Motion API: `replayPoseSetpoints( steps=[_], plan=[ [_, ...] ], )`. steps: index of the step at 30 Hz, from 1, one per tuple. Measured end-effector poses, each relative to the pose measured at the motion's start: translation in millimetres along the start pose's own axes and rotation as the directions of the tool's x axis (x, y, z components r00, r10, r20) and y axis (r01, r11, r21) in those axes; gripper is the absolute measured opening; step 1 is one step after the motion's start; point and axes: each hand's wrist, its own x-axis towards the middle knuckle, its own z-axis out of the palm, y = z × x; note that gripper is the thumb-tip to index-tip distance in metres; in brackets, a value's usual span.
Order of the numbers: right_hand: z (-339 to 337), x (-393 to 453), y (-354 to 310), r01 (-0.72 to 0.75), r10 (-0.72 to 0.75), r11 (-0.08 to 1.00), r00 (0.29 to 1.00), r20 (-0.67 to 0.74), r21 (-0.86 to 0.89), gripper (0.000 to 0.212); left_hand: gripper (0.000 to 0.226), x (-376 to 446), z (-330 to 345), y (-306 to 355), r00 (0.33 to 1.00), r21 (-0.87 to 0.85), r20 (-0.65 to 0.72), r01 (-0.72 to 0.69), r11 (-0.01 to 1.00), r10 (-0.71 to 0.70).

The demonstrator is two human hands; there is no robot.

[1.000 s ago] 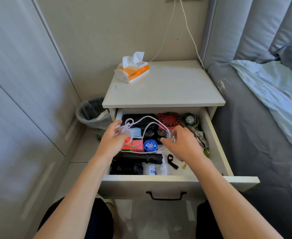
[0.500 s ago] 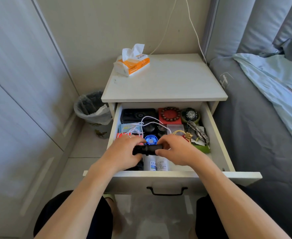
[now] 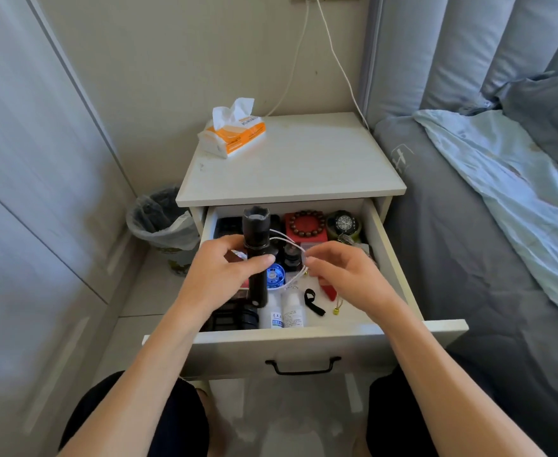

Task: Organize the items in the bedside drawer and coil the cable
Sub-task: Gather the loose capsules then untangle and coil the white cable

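Drawer (image 3: 389,255) of pale, matte wood stands pulled out from the bedside cabinet (image 3: 290,166), and we see it crowded: a ring of round brown beads (image 3: 305,222) on a red box at the back, a black-faced watch (image 3: 344,223) beside it, a blue round piece (image 3: 275,275) in the middle, two small white plastic bottles (image 3: 284,314) near the front wall and a black looped strap (image 3: 313,302) lying flat on the bare floor to their right. A thin white cable (image 3: 285,240) loops loosely over the clutter.

Our left hand (image 3: 220,275) grips a black cylindrical flashlight (image 3: 257,252) around its slim barrel, thumb across the front, holding it upright with the wide scalloped head topmost, lifted above the contents. Our right hand (image 3: 346,275) pinches the cable between thumb and fingertips just right of the flashlight, its other fingers curled under.

Both forearms reach in over the front wall, above the dark curved handle (image 3: 302,367). The front right floor of the drawer shows bare white. A soft tissue pack (image 3: 234,135) sits at the cabinet top's rear left corner; a lined bin (image 3: 159,219) stands to the left and the grey bed (image 3: 462,258) presses close on the right.
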Motion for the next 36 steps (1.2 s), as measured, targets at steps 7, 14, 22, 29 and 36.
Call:
replayPoseSetpoints(
  steps=[7, 14, 22, 29, 36],
  plan=[
    [-1.1, -7.1, 10.3, 0.148, -0.09, 0.946, 0.974, 0.207, -0.287, 0.021, 0.012, 3.9, 40.8, 4.2, 0.913, -0.599, 0.263, 0.408, 0.689, -0.312],
    [-34.2, -8.5, 22.4, 0.084, -0.005, 0.907, 0.982, 0.188, -0.413, 0.027, 0.021, 11.8, 34.3, 1.8, 0.97, -0.383, 0.22, 0.183, 0.905, -0.103],
    [-49.3, -3.7, 40.6, -0.017, 0.225, 0.803, 0.934, 0.276, -0.595, 0.039, 0.029, 25.2, 89.6, 10.7, 0.859, -0.003, 0.51, 0.057, 0.998, -0.048],
    [-43.8, 9.8, 42.9, -0.039, 0.399, 0.794, 0.786, 0.472, -0.606, 0.045, 0.036, 33.5, 102.1, -13.5, 0.717, 0.206, 0.697, -0.175, 0.963, -0.019],
    [-17.6, 22.9, 41.9, 0.059, 0.527, 0.646, 0.687, 0.501, -0.761, 0.041, 0.022, 51.1, 90.8, -37.8, 0.633, 0.482, 0.762, -0.412, 0.773, -0.138]
  ],
)
